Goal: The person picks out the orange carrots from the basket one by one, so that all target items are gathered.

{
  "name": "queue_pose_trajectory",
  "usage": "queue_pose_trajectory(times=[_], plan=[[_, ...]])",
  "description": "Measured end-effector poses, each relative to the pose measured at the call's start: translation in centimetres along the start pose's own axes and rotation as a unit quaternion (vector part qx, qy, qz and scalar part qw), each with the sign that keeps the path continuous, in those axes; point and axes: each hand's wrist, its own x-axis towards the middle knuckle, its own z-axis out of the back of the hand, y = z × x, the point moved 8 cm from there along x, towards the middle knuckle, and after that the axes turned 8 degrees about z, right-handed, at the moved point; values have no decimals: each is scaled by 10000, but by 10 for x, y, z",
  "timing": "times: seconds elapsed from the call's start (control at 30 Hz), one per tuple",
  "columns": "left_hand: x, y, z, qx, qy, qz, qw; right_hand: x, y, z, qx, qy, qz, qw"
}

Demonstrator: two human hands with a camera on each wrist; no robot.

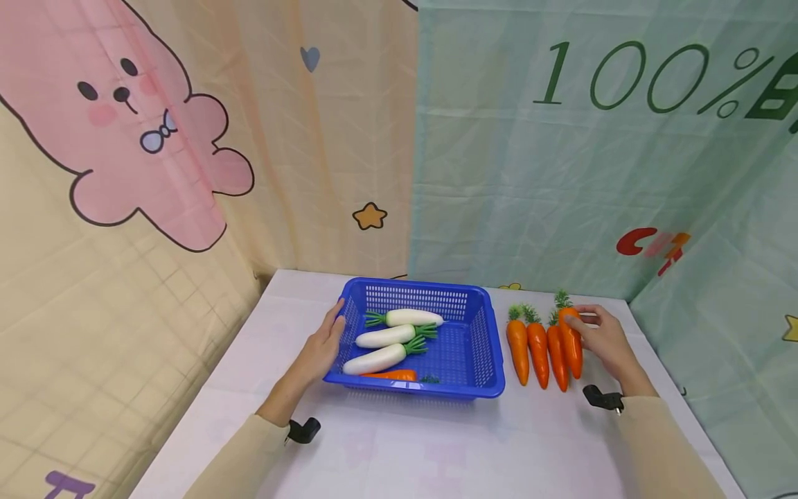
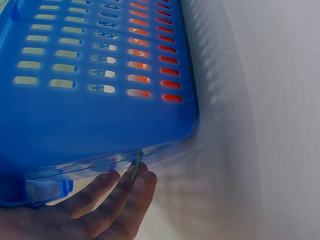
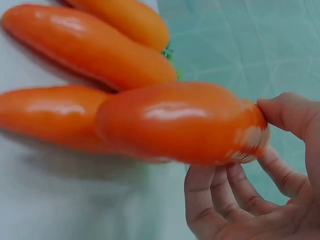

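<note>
My right hand (image 1: 606, 341) pinches an orange carrot (image 3: 175, 120) near its leafy top, between the thumb and the fingers. This carrot overlaps the nearest of three other carrots (image 1: 519, 346) that lie side by side to its left, tips toward me. At the left wall of the blue basket (image 1: 492, 378), my left hand (image 1: 319, 352) rests with its fingers extended along the outside. Three white radishes (image 1: 408, 317) with green tops lie inside the basket. Close to the basket's front wall is another carrot (image 1: 393, 375), partly hidden by the rim and a radish.
The white-covered table (image 1: 436, 450) carries the basket at its middle and the loose carrots on the right. Printed curtains (image 1: 349, 138) hang behind and on both sides. A black wrist camera (image 1: 303, 431) sits on the left wrist, another (image 1: 602, 398) on the right.
</note>
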Motion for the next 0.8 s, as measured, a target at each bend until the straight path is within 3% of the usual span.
queue_pose_trajectory(times=[0.33,0.8], plan=[[0,-2,0,46,-32,-16,10000,-3,-32,8,-71,-2,-477,9988],[1,1,-1,43,-27,23,10000,-6,-46,14,-70,-313,-1020,9943]])
